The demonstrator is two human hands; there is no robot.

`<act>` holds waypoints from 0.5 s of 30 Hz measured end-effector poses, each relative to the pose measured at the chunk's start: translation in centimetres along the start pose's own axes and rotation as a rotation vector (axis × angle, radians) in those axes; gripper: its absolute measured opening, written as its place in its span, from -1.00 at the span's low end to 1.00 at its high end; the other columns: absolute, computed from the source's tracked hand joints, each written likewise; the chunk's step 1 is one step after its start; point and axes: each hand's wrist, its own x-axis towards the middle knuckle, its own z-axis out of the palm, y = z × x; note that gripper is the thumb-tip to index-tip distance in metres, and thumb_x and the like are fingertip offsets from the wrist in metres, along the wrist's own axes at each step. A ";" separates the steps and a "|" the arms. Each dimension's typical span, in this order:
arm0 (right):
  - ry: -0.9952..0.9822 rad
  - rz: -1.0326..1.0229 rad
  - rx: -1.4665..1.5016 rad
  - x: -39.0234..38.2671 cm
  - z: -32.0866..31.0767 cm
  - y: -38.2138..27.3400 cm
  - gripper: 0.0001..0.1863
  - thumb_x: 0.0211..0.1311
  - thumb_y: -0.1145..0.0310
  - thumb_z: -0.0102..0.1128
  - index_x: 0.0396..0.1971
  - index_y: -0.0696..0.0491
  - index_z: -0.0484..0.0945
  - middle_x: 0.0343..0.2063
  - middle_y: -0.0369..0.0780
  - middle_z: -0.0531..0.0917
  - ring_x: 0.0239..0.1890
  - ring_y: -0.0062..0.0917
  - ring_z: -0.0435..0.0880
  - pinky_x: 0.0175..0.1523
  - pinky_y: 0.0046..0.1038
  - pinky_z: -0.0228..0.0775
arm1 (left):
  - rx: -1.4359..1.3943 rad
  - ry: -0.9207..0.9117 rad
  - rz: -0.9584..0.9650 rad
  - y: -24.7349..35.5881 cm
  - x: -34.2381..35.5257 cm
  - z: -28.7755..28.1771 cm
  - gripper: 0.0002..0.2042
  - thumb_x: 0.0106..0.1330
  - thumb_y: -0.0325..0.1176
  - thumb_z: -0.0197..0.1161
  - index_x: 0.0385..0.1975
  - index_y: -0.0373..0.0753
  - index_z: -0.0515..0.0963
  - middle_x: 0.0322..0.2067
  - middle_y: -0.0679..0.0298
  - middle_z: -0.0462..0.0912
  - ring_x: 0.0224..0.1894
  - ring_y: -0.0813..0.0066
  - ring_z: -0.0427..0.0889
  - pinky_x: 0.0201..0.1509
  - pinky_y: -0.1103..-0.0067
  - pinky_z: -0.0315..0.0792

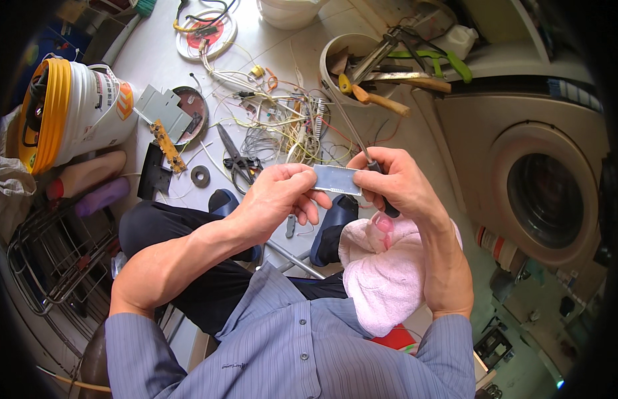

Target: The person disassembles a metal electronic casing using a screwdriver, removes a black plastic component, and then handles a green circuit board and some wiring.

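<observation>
A small flat grey metal plate [337,179], with fine teeth along its edges, is held level above my knees. My left hand [276,193] pinches its left end between thumb and fingers. At the right end, the thumb of my right hand [405,183] presses on the plate. That same hand also grips a screwdriver [354,133]; its long shaft points up and away, and the black handle sticks out below my fingers. A pink towel [385,286] lies over my right thigh, under the right wrist.
Tangled wires [282,126] and black-handled scissors [236,156] lie on the floor ahead. At left stand a white and yellow bucket [89,110] and a wire rack [39,263]. A tool-filled bucket [330,56] stands ahead, with a front-loading washing machine [482,146] at right.
</observation>
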 end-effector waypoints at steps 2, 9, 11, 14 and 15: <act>0.004 -0.002 -0.011 0.0 0.1 -0.1 -0.79 0.24 0.37 0.26 -0.23 0.20 0.66 -0.63 -0.35 0.57 -0.66 -0.77 0.45 -0.55 -0.64 0.25 | 0.038 0.018 0.000 0.1 -0.1 0.1 -0.79 0.60 -0.24 0.04 -0.23 -0.23 0.49 -0.31 0.14 0.77 -0.50 0.54 0.70 -0.40 0.64 0.51; -0.001 0.004 -0.031 0.3 0.4 0.2 -0.80 0.24 0.34 0.30 -0.27 0.18 0.65 -0.65 -0.38 0.54 -0.66 -0.78 0.43 -0.56 -0.64 0.23 | 0.069 0.028 0.000 0.1 -0.3 0.2 -0.81 0.57 -0.28 0.03 -0.24 -0.24 0.49 -0.32 0.13 0.77 -0.50 0.52 0.71 -0.41 0.63 0.51; 0.002 0.026 -0.037 0.5 0.8 0.3 -0.81 0.24 0.33 0.32 -0.31 0.17 0.63 -0.66 -0.39 0.53 -0.67 -0.78 0.42 -0.57 -0.63 0.22 | 0.071 0.028 -0.007 0.1 -0.4 0.1 -0.81 0.57 -0.29 0.03 -0.25 -0.24 0.49 -0.33 0.12 0.77 -0.50 0.51 0.71 -0.42 0.62 0.52; 0.015 0.036 -0.088 0.5 0.9 0.4 -0.80 0.25 0.32 0.34 -0.34 0.16 0.61 -0.67 -0.40 0.52 -0.67 -0.79 0.41 -0.58 -0.62 0.20 | 0.067 0.029 -0.027 0.2 -0.3 0.1 -0.82 0.56 -0.30 0.03 -0.25 -0.24 0.49 -0.34 0.11 0.77 -0.51 0.50 0.72 -0.43 0.62 0.53; 0.018 0.032 -0.095 0.5 1.0 0.4 -0.80 0.25 0.32 0.34 -0.34 0.16 0.61 -0.67 -0.40 0.53 -0.67 -0.79 0.41 -0.58 -0.63 0.20 | 0.066 0.027 -0.027 0.2 -0.4 0.1 -0.82 0.56 -0.30 0.03 -0.25 -0.24 0.49 -0.34 0.11 0.77 -0.51 0.49 0.72 -0.43 0.62 0.53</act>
